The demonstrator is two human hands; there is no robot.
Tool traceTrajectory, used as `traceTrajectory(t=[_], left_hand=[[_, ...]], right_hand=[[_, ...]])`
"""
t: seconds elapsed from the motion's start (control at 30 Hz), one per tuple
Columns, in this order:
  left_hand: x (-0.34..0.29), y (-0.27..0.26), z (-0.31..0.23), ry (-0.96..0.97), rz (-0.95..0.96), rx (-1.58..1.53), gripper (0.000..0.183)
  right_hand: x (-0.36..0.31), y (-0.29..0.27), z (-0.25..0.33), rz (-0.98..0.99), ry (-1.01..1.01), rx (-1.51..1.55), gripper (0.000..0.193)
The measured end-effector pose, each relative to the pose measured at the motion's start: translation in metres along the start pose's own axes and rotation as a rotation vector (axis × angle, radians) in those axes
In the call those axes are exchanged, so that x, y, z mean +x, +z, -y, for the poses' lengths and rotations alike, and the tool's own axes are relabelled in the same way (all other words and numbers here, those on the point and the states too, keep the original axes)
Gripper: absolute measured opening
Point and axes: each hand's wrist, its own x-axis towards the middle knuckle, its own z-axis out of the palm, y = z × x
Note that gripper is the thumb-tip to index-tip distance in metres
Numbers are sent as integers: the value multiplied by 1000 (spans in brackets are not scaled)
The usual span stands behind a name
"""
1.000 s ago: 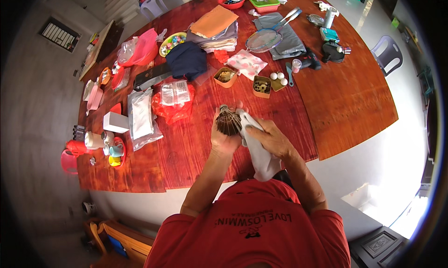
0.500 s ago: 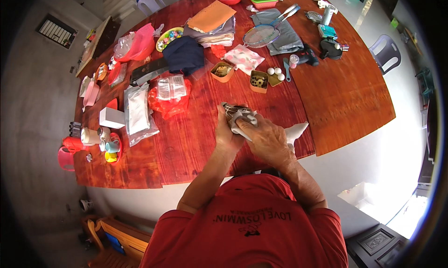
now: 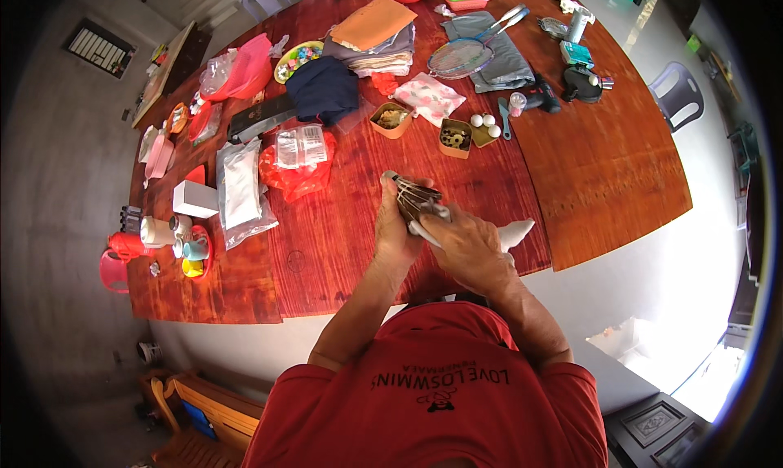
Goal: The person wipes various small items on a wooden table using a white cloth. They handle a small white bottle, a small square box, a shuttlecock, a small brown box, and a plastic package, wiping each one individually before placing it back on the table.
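Above the near middle of the table, my left hand (image 3: 395, 227) is closed round a brown, white-ribbed thing (image 3: 416, 197). It is narrow at its upper left end and widens toward my right hand, somewhat like a shuttlecock; its exact kind is unclear. My right hand (image 3: 469, 244) is closed on a white cloth (image 3: 515, 235), pressing part of it against the wide lower end of the ribbed thing. A loose end of the cloth sticks out to the right of that hand. My fingers hide part of both.
Beyond my hands stand small boxes with bits inside (image 3: 391, 121) (image 3: 454, 139) and white balls (image 3: 483, 121). Farther lie rackets (image 3: 461, 59), a power drill (image 3: 541, 99) and folded cloths (image 3: 371, 60). A red bag (image 3: 298, 174), white box (image 3: 195, 199) and cups (image 3: 196, 252) are left.
My right hand and the cloth have shifted slightly down the ribbed thing, so more of its brown, white-lined side shows. My left hand keeps its hold.
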Motion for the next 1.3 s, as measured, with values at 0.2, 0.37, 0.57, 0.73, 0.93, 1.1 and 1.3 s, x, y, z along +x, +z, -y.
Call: traceTrajectory(t=[0.2, 0.37, 0.57, 0.73, 0.93, 1.1, 1.3], left_hand=[[6, -6, -16, 108, -142, 108, 36], [1, 2, -1, 170, -51, 212, 27], [4, 1, -2, 171, 34, 165, 23], [-5, -6, -17, 206, -25, 509, 22], [-22, -15, 10, 162, 217, 581, 22], [-28, -35, 2, 277, 247, 1158, 20], [-45, -15, -19, 365, 546, 1468, 34]], right_hand=[[-27, -30, -17, 46, -92, 381, 26], [4, -45, 7, -384, -42, -100, 30], [-6, -16, -2, -166, -120, -243, 23], [-23, -46, -7, -57, -99, 109, 30], [9, -20, 7, -310, -126, -142, 29], [-9, -19, 5, -54, 29, 144, 30], [-17, -18, -4, -92, 121, 244, 30]])
